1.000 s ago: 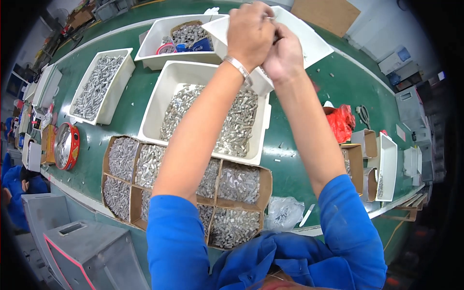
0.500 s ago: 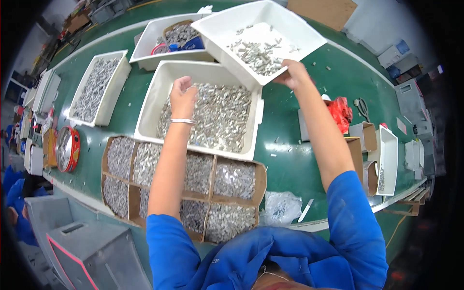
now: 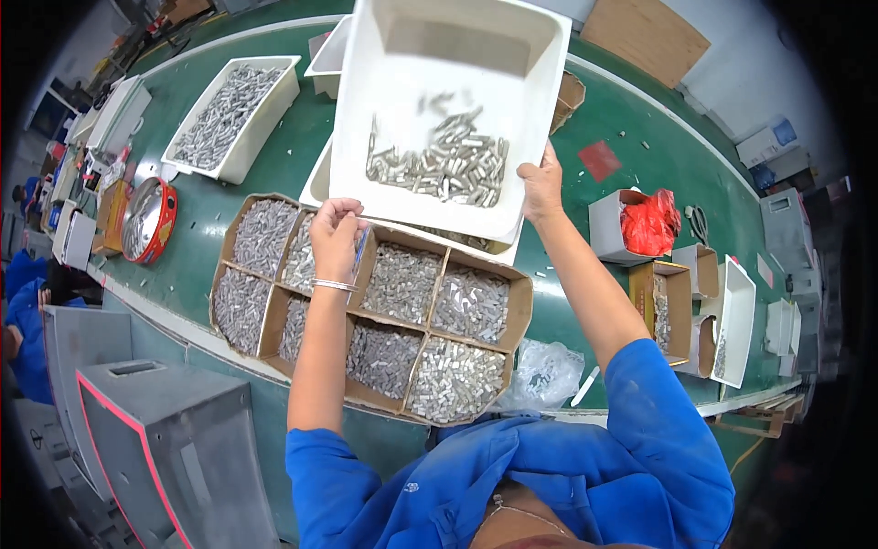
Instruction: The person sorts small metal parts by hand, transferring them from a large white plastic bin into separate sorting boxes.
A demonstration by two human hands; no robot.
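A white plastic bin [image 3: 457, 55] is tipped toward me, its far end raised. Small silvery metal pieces [image 3: 453, 165] are heaped along its near side, and a few are blurred in mid-slide. My right hand [image 3: 543, 188] grips the bin's right rim near the lower corner. At the lower left corner my left hand [image 3: 336, 240] has its fingers curled against the near rim. Below lies another white bin [image 3: 315, 178], mostly hidden by the tilted one. Close to me, a divided cardboard box [image 3: 346, 320] holds small grey and silvery pieces in its compartments.
A white tub [image 3: 274, 110] of grey pieces stands at the left, near a red round tin [image 3: 151, 220]. To the right are a red plastic bag [image 3: 650, 222] in a box, scissors [image 3: 698, 222] and small cartons [image 3: 660, 306]. A clear bag [image 3: 544, 375] lies by the table's front edge.
The white bin has come nearer and been tipped up toward me, its pieces gathering at the near side. My left hand moved from above the lower bin to the tilted bin's corner.
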